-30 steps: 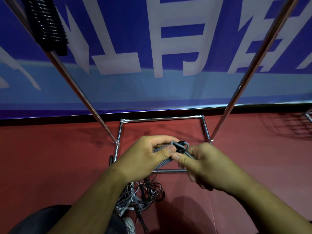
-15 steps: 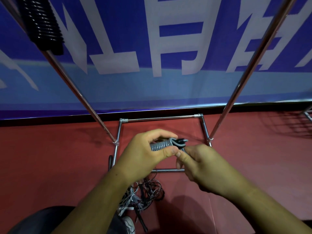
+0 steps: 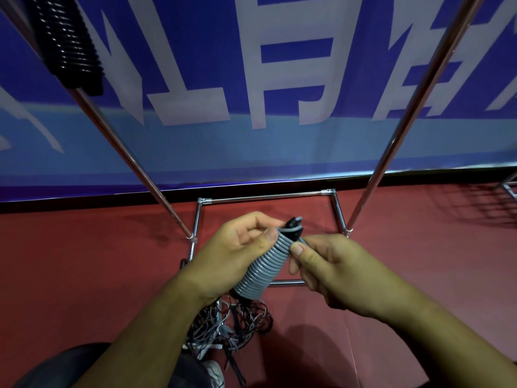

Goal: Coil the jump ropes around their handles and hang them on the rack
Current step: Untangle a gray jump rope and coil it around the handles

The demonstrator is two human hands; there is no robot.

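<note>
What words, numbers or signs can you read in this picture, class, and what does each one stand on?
Banner: large white characters, cut off by the picture's top edge; none reads whole.
Grey rope: no text shows.
Black rope: no text shows.
Rack: no text shows.

The red floor (image 3: pixel 84 261) carries the chrome rack base (image 3: pixel 265 195) and, nearer the person, a tangled heap of ropes (image 3: pixel 240 317).

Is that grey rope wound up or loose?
Wound up: the grey rope lies in tight turns, left hand gripping it, right hand pinching its end.
</note>
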